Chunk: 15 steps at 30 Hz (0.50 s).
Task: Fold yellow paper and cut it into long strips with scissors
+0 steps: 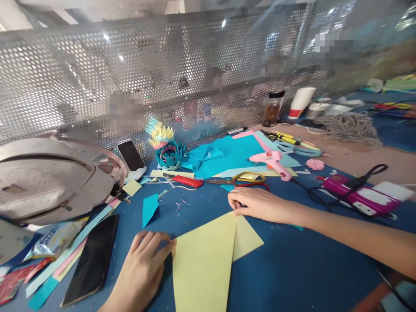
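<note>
A pale yellow sheet of paper lies flat on the blue table, near the person and a little left of centre. It is folded: a long triangular flap lies over a second layer, whose corner juts out to the right. Its crease runs from the far tip towards the near edge of the view, so its long axis runs near to far, with the sharp tip pointing away from the person.

The left hand rests palm down with its fingers spread, fingertips pressing on the left corner of the paper; it grasps nothing. The right hand lies flat and open at the far tip, its fingers pressing the point down.

Beyond the right hand lie yellow-handled scissors and a pink glue gun on sheets of blue paper. Far right, against the perforated metal screen, stands a clear jar with dark contents beside a white paper cup, whose inside is hidden. A black phone lies left of the left hand.
</note>
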Motion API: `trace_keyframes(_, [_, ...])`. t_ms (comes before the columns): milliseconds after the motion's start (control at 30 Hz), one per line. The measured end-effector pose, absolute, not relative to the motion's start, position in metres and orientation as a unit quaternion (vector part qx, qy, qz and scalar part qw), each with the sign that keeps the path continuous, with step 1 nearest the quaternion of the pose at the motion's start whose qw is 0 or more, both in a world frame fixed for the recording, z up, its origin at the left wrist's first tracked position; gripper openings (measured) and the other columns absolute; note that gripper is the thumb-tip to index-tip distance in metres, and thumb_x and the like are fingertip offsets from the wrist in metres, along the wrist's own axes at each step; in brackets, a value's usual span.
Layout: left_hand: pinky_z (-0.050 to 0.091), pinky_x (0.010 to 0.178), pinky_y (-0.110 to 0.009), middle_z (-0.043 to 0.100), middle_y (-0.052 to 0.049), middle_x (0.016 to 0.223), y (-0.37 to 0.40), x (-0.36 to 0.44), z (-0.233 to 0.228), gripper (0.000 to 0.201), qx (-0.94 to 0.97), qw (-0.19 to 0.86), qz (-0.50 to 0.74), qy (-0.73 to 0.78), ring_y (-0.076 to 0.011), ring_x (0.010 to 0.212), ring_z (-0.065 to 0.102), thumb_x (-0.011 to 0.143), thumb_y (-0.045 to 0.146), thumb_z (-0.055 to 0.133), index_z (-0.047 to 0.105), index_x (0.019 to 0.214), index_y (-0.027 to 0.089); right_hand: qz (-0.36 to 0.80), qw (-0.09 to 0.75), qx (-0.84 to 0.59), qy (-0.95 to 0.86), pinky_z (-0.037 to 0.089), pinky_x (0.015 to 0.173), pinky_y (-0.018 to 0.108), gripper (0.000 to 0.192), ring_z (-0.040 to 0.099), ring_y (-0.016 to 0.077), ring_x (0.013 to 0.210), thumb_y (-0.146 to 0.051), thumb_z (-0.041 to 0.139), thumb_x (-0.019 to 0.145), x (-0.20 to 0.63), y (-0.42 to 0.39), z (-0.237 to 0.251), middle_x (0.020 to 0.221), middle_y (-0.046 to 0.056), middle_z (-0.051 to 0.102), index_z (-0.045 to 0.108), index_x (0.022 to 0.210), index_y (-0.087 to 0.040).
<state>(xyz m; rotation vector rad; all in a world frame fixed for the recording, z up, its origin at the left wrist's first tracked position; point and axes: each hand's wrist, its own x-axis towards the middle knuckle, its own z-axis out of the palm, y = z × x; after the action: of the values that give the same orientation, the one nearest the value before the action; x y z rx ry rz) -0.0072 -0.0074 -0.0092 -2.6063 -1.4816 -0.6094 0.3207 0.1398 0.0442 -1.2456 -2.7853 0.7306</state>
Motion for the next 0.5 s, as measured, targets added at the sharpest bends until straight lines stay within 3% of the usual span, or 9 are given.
trace_keyframes(200, [0.041, 0.083, -0.039, 0.063, -0.008, 0.104, -0.003, 0.007, 0.007, 0.018, -0.840, -0.020, -0.169, -0.515, -0.0237, 0.091, 0.057, 0.099, 0.017, 0.041, 0.059, 0.101, 0.021, 0.265, 0.012, -0.380, -0.886, 0.032, 0.063, 0.026, 0.013, 0.057, 0.0186, 0.079, -0.030, 0.060, 0.087, 0.320, 0.145, 0.041, 0.083, 0.001, 0.062, 0.056, 0.079, -0.021])
trace_keyframes(367, [0.041, 0.080, -0.041, 0.064, -0.007, 0.090, 0.018, 0.013, 0.021, 0.020, -0.859, -0.022, -0.059, -0.509, -0.0242, 0.081, 0.059, 0.096, 0.014, 0.042, 0.059, 0.088, 0.019, 0.275, 0.024, -0.413, -0.868, 0.033, 0.061, 0.026, 0.006, 0.059, 0.0176, 0.074, -0.024, 0.064, 0.083, 0.322, 0.148, 0.045, 0.078, 0.001, 0.066, 0.066, 0.079, -0.020])
trace_keyframes(500, [0.042, 0.082, -0.038, 0.072, -0.004, 0.095, 0.042, 0.022, 0.042, 0.025, -0.873, -0.082, -0.025, -0.480, -0.0246, 0.088, 0.066, 0.091, 0.009, 0.048, 0.069, 0.095, 0.023, 0.280, 0.055, -0.392, -0.875, 0.034, 0.062, 0.025, 0.006, 0.061, 0.0170, 0.073, -0.023, 0.065, 0.082, 0.324, 0.154, 0.046, 0.080, 0.000, 0.070, 0.069, 0.079, -0.020])
